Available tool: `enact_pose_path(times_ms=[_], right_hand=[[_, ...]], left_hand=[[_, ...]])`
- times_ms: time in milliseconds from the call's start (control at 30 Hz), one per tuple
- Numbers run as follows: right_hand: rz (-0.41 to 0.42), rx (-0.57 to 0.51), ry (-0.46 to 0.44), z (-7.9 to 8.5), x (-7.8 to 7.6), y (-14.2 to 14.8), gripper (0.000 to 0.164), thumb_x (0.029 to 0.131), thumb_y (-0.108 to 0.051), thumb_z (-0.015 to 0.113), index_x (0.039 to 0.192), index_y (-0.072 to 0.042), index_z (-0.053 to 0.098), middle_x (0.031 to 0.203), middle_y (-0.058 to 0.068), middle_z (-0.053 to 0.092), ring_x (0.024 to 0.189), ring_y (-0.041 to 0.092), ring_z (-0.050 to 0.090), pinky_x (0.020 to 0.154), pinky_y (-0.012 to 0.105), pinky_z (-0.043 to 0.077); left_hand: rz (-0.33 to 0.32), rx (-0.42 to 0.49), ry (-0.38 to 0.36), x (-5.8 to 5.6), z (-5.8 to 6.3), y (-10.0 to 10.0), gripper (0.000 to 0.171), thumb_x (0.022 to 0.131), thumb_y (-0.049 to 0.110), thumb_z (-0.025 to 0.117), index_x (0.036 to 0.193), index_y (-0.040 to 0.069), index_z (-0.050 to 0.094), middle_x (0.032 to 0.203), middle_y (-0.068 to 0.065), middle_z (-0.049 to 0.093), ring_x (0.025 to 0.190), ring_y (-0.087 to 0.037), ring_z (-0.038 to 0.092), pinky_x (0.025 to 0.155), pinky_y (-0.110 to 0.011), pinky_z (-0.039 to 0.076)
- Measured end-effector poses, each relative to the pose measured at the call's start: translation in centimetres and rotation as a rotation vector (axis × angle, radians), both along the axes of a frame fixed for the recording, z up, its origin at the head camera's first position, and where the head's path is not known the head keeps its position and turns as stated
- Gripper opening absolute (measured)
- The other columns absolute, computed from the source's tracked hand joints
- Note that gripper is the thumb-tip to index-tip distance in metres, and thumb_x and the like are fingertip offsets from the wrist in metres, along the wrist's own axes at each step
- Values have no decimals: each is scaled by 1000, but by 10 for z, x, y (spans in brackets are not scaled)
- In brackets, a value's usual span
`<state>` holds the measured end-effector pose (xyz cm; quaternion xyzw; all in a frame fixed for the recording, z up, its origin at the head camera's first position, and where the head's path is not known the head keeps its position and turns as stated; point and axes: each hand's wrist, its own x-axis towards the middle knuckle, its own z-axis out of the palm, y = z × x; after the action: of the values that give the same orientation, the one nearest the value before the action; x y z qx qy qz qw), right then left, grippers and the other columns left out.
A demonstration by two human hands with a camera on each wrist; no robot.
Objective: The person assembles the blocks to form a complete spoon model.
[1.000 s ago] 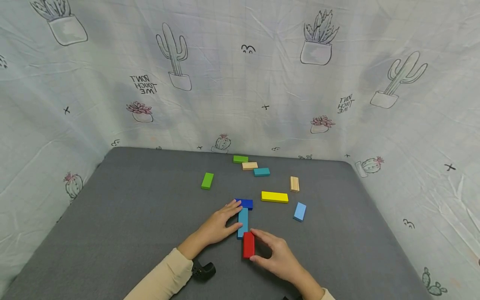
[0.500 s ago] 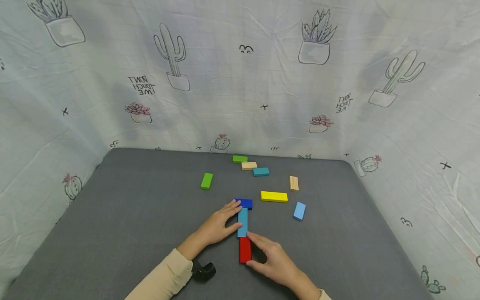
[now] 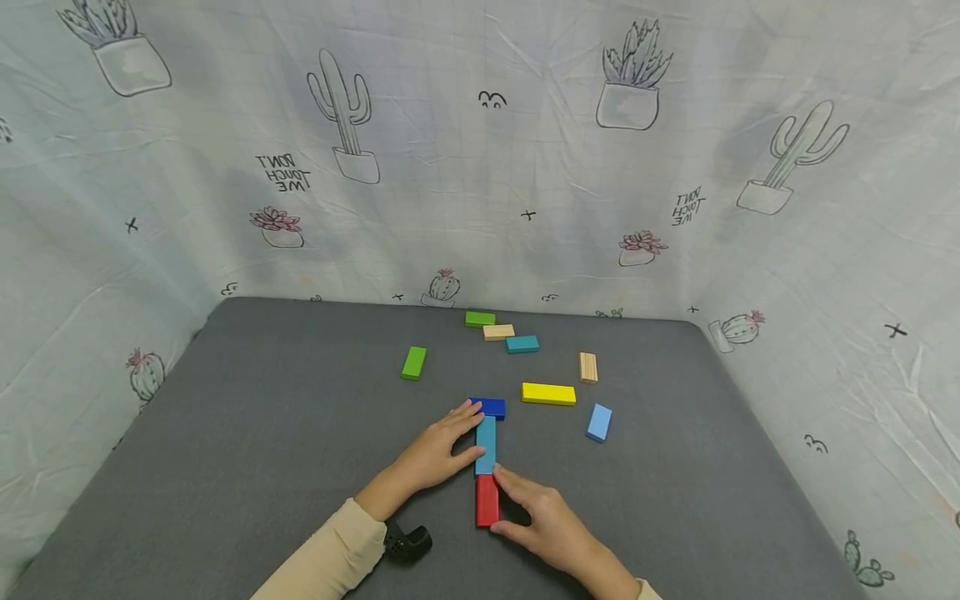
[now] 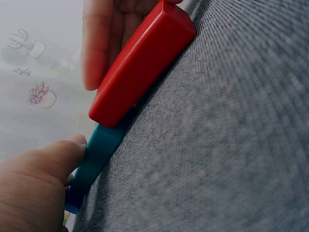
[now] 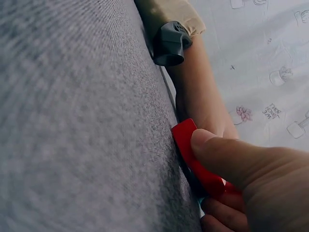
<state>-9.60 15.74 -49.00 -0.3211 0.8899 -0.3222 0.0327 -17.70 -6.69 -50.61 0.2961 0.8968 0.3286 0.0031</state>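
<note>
In the head view, a red block (image 3: 487,501) lies end to end with a light blue block (image 3: 485,445), in one straight line. A dark blue block (image 3: 491,408) lies crosswise at its far end. My right hand (image 3: 546,522) holds the red block from the right, thumb near its close end and fingers toward its far end. My left hand (image 3: 433,451) rests from the left, fingertips on the dark blue block and thumb against the light blue one. In the right wrist view, the thumb presses on the red block (image 5: 193,157).
Beyond the hands lie a yellow block (image 3: 548,394), a pale blue block (image 3: 598,423), a teal block (image 3: 522,344), two green blocks (image 3: 414,363) and two plain wood blocks (image 3: 588,367). A black device (image 3: 407,543) sits at the left wrist. A printed curtain (image 3: 465,167) stands behind.
My right hand has drawn the red block closer and to the left, from overlapping the light blue block's corner to lining up with its near end. The left hand has stayed put.
</note>
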Motion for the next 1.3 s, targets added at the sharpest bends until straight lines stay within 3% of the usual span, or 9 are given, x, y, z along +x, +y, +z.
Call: enact_pose_path(times_ms=[467,967,1133,1300], right_hand=[[-14,32,102,-4,1,-2,68,85,-44,65,137,-3,49,141,8,51,122,22,56,92,37,52],[-39,26,53,-5,-1,2,72,83,-49,66,138,-7,49,140,5,52,123,22,55,94,39,51],[-78,-26,8,-3,0,3,70,83,-49,66,138,-9,50,138,3,54,122,22,56,95,40,50],[-174,-108,15,5,-4,9,62,82,-36,73,134,-10,54,132,1,59,120,20,57,93,41,51]], left_hand=[[4,9,16,1,-1,1,59,93,40,58,140,7,47,150,-6,39,141,-24,31,110,-47,33],[-23,-15,3,4,2,1,70,87,43,65,143,6,43,153,-5,35,143,-23,26,111,-49,32],[-19,-29,-11,5,2,2,72,87,45,64,143,6,42,153,-4,34,144,-23,26,111,-50,32],[-14,-35,-44,5,4,0,72,87,47,63,144,9,41,154,-2,33,144,-22,25,111,-51,31]])
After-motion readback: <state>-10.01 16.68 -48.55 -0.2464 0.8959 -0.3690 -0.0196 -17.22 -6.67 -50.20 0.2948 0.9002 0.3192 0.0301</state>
